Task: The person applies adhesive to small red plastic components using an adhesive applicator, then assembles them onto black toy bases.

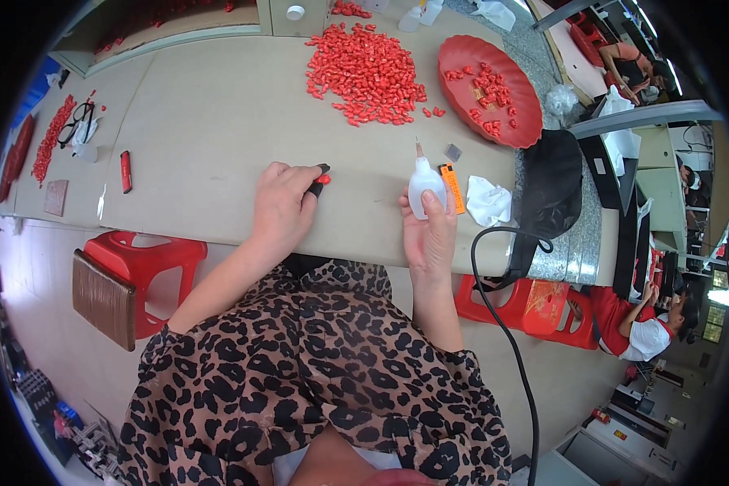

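Between the black-covered thumb and finger of my left hand is a small red piece, pinched just above the tabletop near its front edge. My right hand is wrapped round a white squeeze bottle with a thin needle tip pointing up and away from me. Beyond both hands lies a big heap of small red pieces. To its right, a red scalloped tray holds more such pieces. An orange box cutter lies beside the bottle.
A crumpled white tissue, a small grey square and a black bag lie at right. A black cable runs past my right arm. At left are a red lighter, glasses and a red stool.
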